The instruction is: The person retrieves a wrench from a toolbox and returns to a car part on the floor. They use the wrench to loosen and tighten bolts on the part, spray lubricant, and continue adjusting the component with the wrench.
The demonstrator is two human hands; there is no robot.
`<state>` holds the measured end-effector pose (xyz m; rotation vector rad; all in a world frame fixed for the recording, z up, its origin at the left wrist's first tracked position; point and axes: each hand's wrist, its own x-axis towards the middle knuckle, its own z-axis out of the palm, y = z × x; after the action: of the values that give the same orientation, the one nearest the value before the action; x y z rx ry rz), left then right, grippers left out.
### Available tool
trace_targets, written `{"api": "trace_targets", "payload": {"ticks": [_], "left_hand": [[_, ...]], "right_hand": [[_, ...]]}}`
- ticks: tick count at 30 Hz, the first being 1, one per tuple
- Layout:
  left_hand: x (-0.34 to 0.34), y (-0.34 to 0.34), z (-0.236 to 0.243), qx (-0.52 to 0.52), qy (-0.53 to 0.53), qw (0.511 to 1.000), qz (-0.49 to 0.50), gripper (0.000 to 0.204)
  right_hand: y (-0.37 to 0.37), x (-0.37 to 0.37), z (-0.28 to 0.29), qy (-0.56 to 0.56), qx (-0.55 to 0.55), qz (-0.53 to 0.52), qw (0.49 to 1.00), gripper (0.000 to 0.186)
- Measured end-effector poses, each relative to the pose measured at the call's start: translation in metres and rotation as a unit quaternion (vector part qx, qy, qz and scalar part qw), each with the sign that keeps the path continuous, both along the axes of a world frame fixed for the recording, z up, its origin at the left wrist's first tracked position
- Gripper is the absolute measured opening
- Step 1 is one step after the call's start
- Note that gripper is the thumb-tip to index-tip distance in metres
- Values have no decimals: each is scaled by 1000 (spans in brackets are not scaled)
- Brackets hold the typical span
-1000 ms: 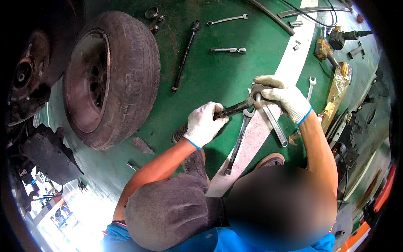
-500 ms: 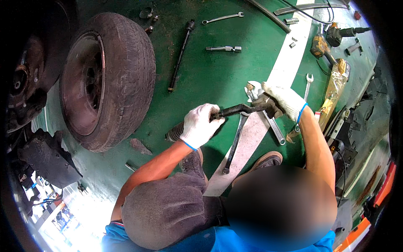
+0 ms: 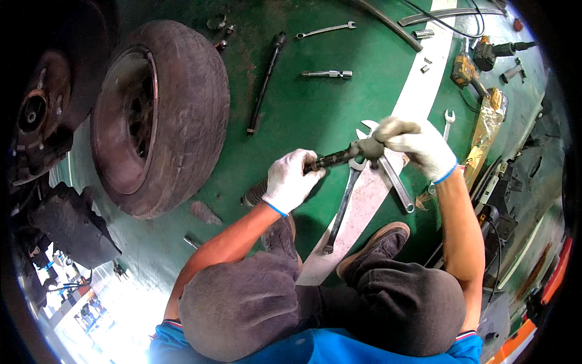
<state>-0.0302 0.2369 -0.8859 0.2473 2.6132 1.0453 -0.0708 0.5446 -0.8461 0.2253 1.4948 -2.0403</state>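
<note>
My left hand [image 3: 291, 181], in a white glove, is closed around the middle of a dark tie rod [image 3: 332, 160]. Behind that hand, the rod's ribbed rubber boot [image 3: 256, 193] pokes out to the left. At the other end is a knobby joint, and my right hand [image 3: 415, 145], gloved too, has its curled fingers on it. Below the rod a long dark-handled wrench [image 3: 343, 209] lies on the floor. Beside it rests a shiny adjustable wrench [image 3: 397, 185], its jaw partly behind the joint and my right hand.
A worn tyre on its rim [image 3: 191, 121] stands at the left. Farther off lie a black extension bar [image 3: 265, 85], a combination wrench [image 3: 326, 30] and a jointed socket tool [image 3: 327, 74]. Cordless power tools [image 3: 464, 68] and another wrench [image 3: 448, 124] are at the right.
The tie rod has turned in my hands, so its bent end now looks straighter. My right hand has shifted slightly right and down, its fingers now curled over the joint.
</note>
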Motion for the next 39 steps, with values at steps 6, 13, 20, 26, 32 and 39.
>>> {"api": "trace_targets", "payload": {"ticks": [6,13,20,26,32,39], "left_hand": [[0,0,-4,13,44,999,-10,36],[1,2,-8,6,62,997,-36,35],[-2,-4,0,14,40,999,5,36],[1,1,-6,23,56,998,-12,34],[1,-2,0,6,23,999,-31,34],[0,0,-1,25,54,998,-22,29]], "right_hand": [[15,-10,-2,-82,259,89,958,51],[-18,-7,-7,-135,119,78,980,49],[14,-3,16,87,132,72,985,30],[-16,1,24,-151,272,88,946,46],[-6,3,17,20,-3,18,1000,44],[3,-4,11,-138,305,77,939,54]]}}
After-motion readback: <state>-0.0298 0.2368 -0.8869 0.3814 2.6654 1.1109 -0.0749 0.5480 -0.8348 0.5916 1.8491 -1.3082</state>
